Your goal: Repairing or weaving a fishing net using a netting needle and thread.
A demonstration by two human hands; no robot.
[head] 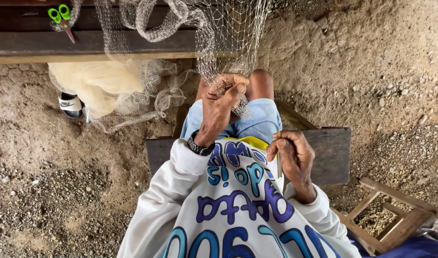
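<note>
My left hand (221,102) reaches forward over my knees and pinches a bunch of pale fishing net (223,43) that hangs down from the dark wooden beam (99,45). A black watch sits on that wrist. My right hand (293,155) is drawn back near my chest, fingers closed around a thin netting needle (279,165) that points downward. I wear a white long-sleeved shirt with blue lettering and light blue shorts, and I sit on a dark wooden bench (331,153).
Green-handled scissors (61,19) lie on the beam at top left. A heap of cream netting (97,83) rests on the dirt below it, beside a white and black sandal (70,105). A wooden frame (393,215) lies at lower right on gravelly ground.
</note>
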